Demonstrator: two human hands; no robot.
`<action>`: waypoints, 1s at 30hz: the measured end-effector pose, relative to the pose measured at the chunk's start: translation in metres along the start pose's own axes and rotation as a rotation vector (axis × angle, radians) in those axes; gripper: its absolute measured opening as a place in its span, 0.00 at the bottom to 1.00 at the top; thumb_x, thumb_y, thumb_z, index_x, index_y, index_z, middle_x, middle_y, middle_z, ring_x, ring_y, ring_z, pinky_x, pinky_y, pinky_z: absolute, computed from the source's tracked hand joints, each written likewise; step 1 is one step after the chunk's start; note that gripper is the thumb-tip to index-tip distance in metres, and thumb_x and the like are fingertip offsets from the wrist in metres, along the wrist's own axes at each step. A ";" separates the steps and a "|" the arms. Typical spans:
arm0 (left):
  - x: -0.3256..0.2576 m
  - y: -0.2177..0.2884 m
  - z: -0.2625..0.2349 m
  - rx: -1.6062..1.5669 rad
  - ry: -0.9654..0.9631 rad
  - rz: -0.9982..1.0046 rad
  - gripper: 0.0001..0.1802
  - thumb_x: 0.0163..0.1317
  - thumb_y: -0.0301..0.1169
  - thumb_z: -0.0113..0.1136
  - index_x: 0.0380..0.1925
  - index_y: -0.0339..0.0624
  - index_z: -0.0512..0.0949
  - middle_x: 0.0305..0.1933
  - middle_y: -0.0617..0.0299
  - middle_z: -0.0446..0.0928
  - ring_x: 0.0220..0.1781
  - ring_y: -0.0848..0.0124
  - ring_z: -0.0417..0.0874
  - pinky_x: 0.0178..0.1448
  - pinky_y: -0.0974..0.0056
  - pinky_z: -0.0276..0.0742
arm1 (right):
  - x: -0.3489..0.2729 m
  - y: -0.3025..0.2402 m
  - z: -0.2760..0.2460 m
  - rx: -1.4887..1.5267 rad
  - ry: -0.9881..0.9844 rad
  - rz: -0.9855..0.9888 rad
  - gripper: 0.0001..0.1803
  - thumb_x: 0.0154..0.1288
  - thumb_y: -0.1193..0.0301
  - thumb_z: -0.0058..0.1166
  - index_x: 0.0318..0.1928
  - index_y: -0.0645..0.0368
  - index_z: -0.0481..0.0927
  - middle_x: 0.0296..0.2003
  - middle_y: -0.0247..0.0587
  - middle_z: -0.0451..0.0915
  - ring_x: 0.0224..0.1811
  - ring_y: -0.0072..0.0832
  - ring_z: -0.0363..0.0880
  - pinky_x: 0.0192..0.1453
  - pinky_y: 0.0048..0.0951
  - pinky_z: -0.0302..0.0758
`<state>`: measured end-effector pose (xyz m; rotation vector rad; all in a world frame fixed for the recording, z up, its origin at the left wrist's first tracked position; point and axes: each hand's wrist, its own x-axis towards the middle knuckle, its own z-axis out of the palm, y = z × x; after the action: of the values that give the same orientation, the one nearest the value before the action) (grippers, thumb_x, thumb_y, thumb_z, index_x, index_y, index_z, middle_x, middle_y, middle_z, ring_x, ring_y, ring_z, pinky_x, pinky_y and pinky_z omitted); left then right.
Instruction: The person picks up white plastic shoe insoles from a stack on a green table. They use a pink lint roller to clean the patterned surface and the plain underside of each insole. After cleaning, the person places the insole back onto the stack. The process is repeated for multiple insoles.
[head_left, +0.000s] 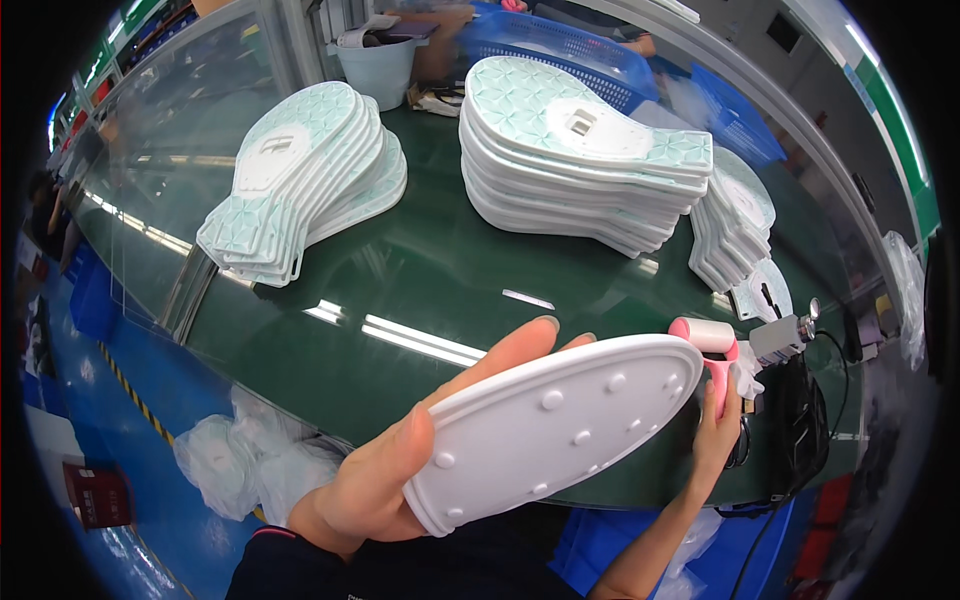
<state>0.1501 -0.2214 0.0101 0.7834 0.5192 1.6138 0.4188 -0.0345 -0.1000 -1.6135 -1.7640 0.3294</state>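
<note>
My left hand (372,478) grips a white oval plastic panel (515,435) by its near left end, thumb on the edge and fingertips behind it. The face toward me is smooth, with several small round bumps and a raised rim. At the panel's far right end, my right hand (717,432) is closed around the pink handle of a lint roller (708,337). The roller's white cylinder lies close to the panel's rim; whether they touch I cannot tell.
On the green table (400,290) stand a left stack of white, mint-patterned panels (300,140), a taller middle stack (570,190) and a right stack (730,220). Behind are a pale bucket (377,72) and a blue basket (560,62). A black bag (800,420) lies at right, plastic bags (250,450) at lower left.
</note>
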 end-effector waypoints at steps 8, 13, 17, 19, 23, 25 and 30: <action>-0.004 -0.018 -0.013 -0.417 0.427 0.030 0.33 0.66 0.51 0.29 0.62 0.36 0.53 0.63 0.44 0.57 0.63 0.49 0.61 0.64 0.44 0.56 | -0.012 0.014 -0.027 0.108 0.312 0.077 0.19 0.64 0.71 0.47 0.55 0.62 0.69 0.35 0.41 0.78 0.36 0.24 0.75 0.43 0.24 0.69; -0.005 -0.022 -0.024 -0.250 0.532 -0.067 0.33 0.66 0.52 0.29 0.61 0.36 0.55 0.62 0.43 0.59 0.60 0.49 0.65 0.61 0.44 0.63 | -0.018 0.049 -0.040 -0.070 0.291 0.064 0.14 0.60 0.72 0.52 0.47 0.59 0.75 0.31 0.33 0.75 0.28 0.17 0.68 0.31 0.20 0.65; 0.004 -0.027 -0.020 -0.251 0.480 -0.111 0.33 0.66 0.52 0.29 0.61 0.36 0.55 0.61 0.43 0.59 0.61 0.49 0.64 0.61 0.45 0.63 | -0.009 0.049 -0.040 -0.203 0.106 0.111 0.14 0.51 0.70 0.59 0.40 0.61 0.77 0.32 0.36 0.71 0.31 0.26 0.67 0.38 0.27 0.68; 0.004 -0.029 -0.019 -0.241 0.498 -0.124 0.33 0.66 0.51 0.29 0.61 0.36 0.54 0.61 0.43 0.60 0.61 0.49 0.64 0.61 0.45 0.63 | -0.004 0.051 -0.037 -0.231 0.091 -0.003 0.14 0.50 0.70 0.60 0.38 0.61 0.77 0.33 0.37 0.72 0.32 0.28 0.66 0.38 0.28 0.67; 0.007 -0.027 -0.014 -0.288 0.505 -0.104 0.33 0.67 0.51 0.29 0.61 0.36 0.55 0.61 0.43 0.60 0.61 0.50 0.65 0.61 0.45 0.63 | 0.009 0.054 -0.040 -0.148 -0.061 0.026 0.14 0.48 0.69 0.61 0.35 0.61 0.76 0.34 0.38 0.72 0.34 0.30 0.67 0.39 0.30 0.66; 0.007 -0.026 -0.014 -0.301 0.465 -0.099 0.33 0.67 0.50 0.29 0.61 0.36 0.54 0.62 0.44 0.58 0.62 0.50 0.64 0.62 0.45 0.62 | 0.011 0.055 -0.039 -0.081 -0.076 0.057 0.11 0.50 0.69 0.60 0.32 0.61 0.76 0.31 0.40 0.73 0.32 0.30 0.69 0.37 0.29 0.67; 0.009 -0.023 -0.012 -0.225 0.289 -0.086 0.33 0.67 0.48 0.29 0.64 0.34 0.46 0.65 0.44 0.52 0.66 0.53 0.57 0.66 0.50 0.56 | 0.013 0.051 -0.034 0.042 0.044 0.042 0.07 0.55 0.73 0.56 0.34 0.63 0.76 0.24 0.38 0.76 0.27 0.23 0.74 0.32 0.25 0.69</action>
<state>0.1561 -0.2071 -0.0122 0.3569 0.5562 1.6796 0.4800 -0.0221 -0.1026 -1.6178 -1.6815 0.3459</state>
